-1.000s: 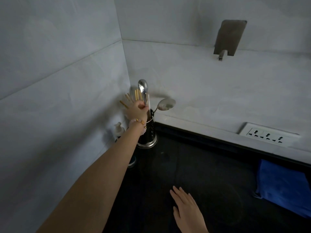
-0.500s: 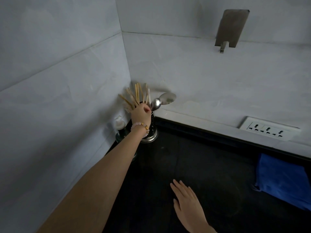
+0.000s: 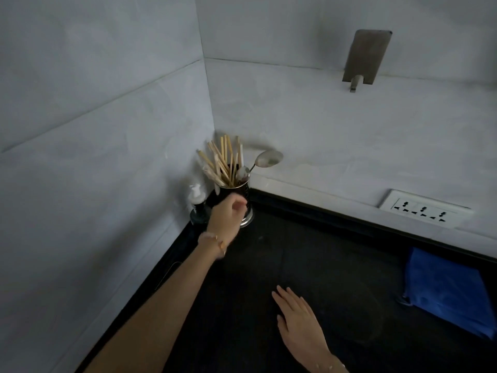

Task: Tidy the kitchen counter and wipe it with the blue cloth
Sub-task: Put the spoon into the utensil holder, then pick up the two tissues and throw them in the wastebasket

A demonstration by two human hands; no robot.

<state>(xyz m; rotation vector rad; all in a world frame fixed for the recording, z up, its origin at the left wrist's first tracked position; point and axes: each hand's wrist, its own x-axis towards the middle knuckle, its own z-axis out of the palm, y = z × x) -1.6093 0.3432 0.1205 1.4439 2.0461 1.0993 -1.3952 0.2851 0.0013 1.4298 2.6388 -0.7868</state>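
Two hands are over the glossy black bench [image 3: 322, 265]. The left hand [image 3: 226, 215] is at the dark cylindrical utensil holder [image 3: 240, 190] in the eleven o'clock corner, its grip loosely curled; blur hides whether it clasps the holder. The right hand [image 3: 298, 319] lies flat at six o'clock, grip spread. The folded blue cloth [image 3: 446, 289] waits at three o'clock, untouched. Best to seat the holder snugly and upright, so the pale wooden chopsticks [image 3: 222, 162] and steel spoons [image 3: 269, 158] stay put, before wiping.
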